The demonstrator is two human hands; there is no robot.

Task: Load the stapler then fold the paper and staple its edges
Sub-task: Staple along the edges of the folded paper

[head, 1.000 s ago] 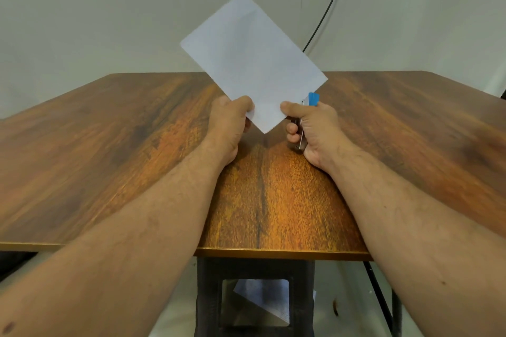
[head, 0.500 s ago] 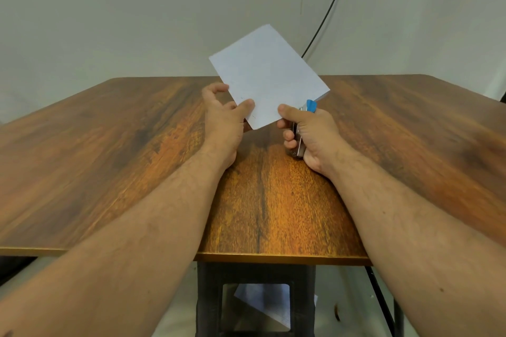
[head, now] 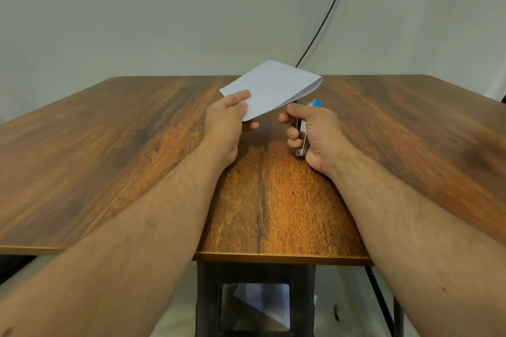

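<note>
A folded white paper (head: pixel 273 87) is held above the wooden table (head: pixel 109 161), nearly flat, with its folded edge at the far right. My left hand (head: pixel 227 123) pinches its near left corner between thumb and fingers. My right hand (head: pixel 312 134) is closed around a small stapler (head: pixel 301 131) with a metal body and blue tips, held upright just below the paper's near right edge. Most of the stapler is hidden inside my fist.
A black cable (head: pixel 325 16) runs down the pale wall behind the table. Under the table stands a dark frame (head: pixel 208 295), with a loose sheet of paper (head: pixel 262 301) on the floor behind it.
The paper has dropped from upright and high to low and nearly flat. My left hand shifted its grip along the paper's edge, and the stapler now sits beneath the paper's near right edge.
</note>
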